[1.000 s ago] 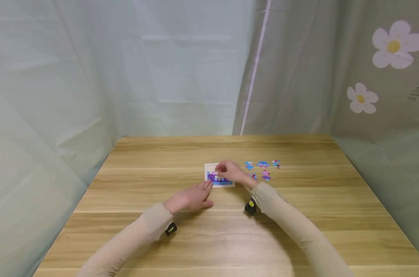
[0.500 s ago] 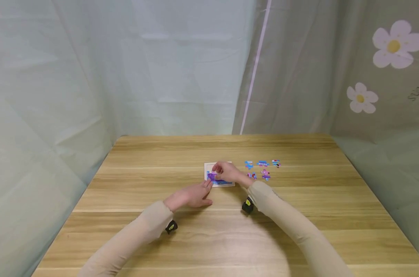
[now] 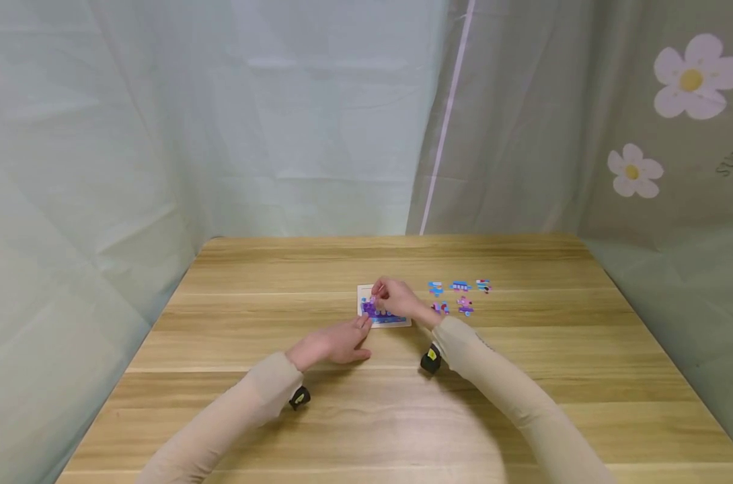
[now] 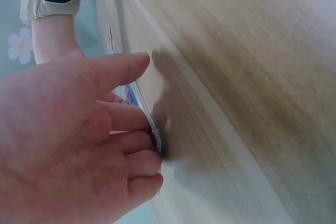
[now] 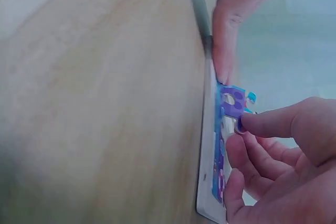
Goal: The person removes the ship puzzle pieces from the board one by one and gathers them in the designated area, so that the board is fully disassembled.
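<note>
A small jigsaw puzzle in a pale tray (image 3: 408, 323) lies near the middle of the table, its lower part filled with purple and blue pieces. My left hand (image 3: 342, 341) reaches in from the left, its fingertips touching the tray's lower left corner and its thumb apart. In the left wrist view those fingers (image 4: 139, 163) meet the tray's edge. Over the tray, my right hand (image 3: 398, 300) pinches a puzzle piece (image 5: 240, 124) between thumb and index finger. It sits at the assembled purple pieces (image 5: 231, 103); fingers partly hide it, and whether it lies flat is unclear.
Several loose puzzle pieces lie right of the tray in two rows, among them a blue one (image 3: 460, 286) and a pink-and-purple one (image 3: 465, 306). The wooden table (image 3: 269, 269) is bordered by hanging curtains (image 3: 318, 134) behind and at the sides.
My right hand has shifted slightly left and away over the tray, still pinching the piece. My left hand stays at the tray's corner. The loose pieces have not moved.
</note>
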Motion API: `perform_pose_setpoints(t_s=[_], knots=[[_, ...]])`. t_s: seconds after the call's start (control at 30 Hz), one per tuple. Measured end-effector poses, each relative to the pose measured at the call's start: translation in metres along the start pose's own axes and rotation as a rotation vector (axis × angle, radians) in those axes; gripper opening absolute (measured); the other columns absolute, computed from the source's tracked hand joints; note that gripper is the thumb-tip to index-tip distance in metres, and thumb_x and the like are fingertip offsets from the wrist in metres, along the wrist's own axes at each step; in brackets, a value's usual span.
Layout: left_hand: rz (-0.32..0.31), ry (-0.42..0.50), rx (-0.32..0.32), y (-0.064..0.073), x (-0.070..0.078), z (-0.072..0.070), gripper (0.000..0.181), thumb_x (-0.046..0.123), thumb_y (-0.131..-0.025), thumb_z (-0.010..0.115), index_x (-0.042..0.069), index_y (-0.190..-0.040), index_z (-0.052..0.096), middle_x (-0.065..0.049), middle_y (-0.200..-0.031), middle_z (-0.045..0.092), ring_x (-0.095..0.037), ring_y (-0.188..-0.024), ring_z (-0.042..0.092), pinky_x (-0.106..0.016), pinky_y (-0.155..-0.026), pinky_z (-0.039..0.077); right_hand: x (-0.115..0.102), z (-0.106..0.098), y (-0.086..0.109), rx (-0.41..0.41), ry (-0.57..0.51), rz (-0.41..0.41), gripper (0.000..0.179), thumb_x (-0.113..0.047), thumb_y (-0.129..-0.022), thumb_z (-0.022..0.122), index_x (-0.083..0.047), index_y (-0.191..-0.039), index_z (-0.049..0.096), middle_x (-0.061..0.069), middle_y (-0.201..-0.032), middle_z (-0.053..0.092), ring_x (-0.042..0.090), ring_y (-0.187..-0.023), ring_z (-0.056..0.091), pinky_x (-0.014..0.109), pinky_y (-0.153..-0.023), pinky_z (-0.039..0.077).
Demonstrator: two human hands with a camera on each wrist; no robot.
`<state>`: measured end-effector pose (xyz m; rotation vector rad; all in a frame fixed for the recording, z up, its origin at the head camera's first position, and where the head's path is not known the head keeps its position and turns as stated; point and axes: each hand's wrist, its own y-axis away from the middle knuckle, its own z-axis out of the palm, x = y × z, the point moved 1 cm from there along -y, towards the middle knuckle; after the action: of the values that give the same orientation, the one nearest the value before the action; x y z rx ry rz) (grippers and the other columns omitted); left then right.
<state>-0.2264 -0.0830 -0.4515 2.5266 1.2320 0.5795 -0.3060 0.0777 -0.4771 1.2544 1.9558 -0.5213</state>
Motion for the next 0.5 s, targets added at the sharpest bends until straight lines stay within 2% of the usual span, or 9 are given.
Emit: perform_pose_setpoints(t_s=[0.27,0.4,0.5], knots=[[-0.007,0.006,-0.002,0.001,0.002,-0.002,0.071,0.034,-0.099,0.053,-0.006,-0.150,0.023,-0.023,-0.158,0.018,-0.032,-0.148,0.022,-0.039,-0.122,0.021,0.000,-0.005,0.000,0.037,-0.017,0.022,0.011,-0.003,-0.091,0.061,-0.002,-0.100,0.065,0.012,-0.094,0.068,0.017,-0.082,0.062,0.024,-0.073,0.053],[-0.008,-0.001,0.006,0.001,0.003,-0.002,0.071,0.034,-0.099,0.053,-0.006,-0.150,0.023,-0.023,-0.158,0.018,-0.032,-0.148,0.022,-0.039,-0.122,0.021,0.001,-0.009,0.002,0.078,-0.070,0.055,0.015,-0.004,-0.091,0.059,-0.001,-0.104,0.065,0.014,-0.097,0.067,0.018,-0.084,0.061,0.022,-0.070,0.052],[-0.009,-0.010,0.003,0.002,0.003,0.000,0.072,0.034,-0.099,0.053,-0.007,-0.150,0.022,-0.023,-0.159,0.018,-0.032,-0.148,0.021,-0.039,-0.122,0.021,0.006,-0.012,0.004,0.075,-0.171,0.105,0.018,-0.004,-0.092,0.057,0.000,-0.108,0.064,0.015,-0.100,0.065,0.016,-0.079,0.060,0.021,-0.066,0.052]])
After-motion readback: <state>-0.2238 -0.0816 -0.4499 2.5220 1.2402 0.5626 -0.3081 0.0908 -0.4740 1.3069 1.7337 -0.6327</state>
